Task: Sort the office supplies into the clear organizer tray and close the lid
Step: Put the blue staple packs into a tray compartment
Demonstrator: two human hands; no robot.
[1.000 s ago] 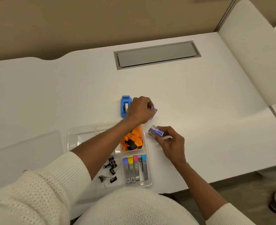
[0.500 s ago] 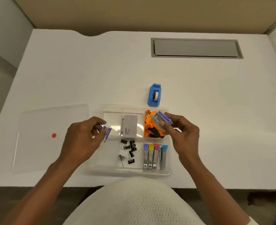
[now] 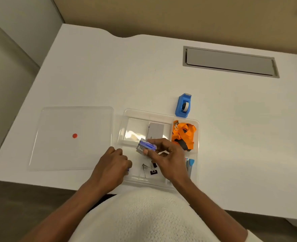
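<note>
The clear organizer tray [image 3: 197,135] lies on the white desk in front of me. It holds a grey box [image 3: 155,131], an orange lanyard [image 3: 184,134], black binder clips [image 3: 153,171] and coloured-tip clips [image 3: 190,164]. My right hand [image 3: 165,158] is over the tray's middle, holding a small purple box [image 3: 146,145] with a barcode. My left hand [image 3: 112,165] rests at the tray's left edge, fingers curled around a small purple piece that barely shows. The clear lid [image 3: 72,138] with a red dot lies flat to the tray's left.
A blue tape dispenser [image 3: 184,105] stands just behind the tray's back right corner. A grey cable hatch [image 3: 230,62] is set into the desk farther back. The desk's front edge runs close under the tray.
My right hand carried the purple box from the desk beside the tray to over its middle. My left hand came back from near the tape dispenser to the tray's left edge. The camera view shifted.
</note>
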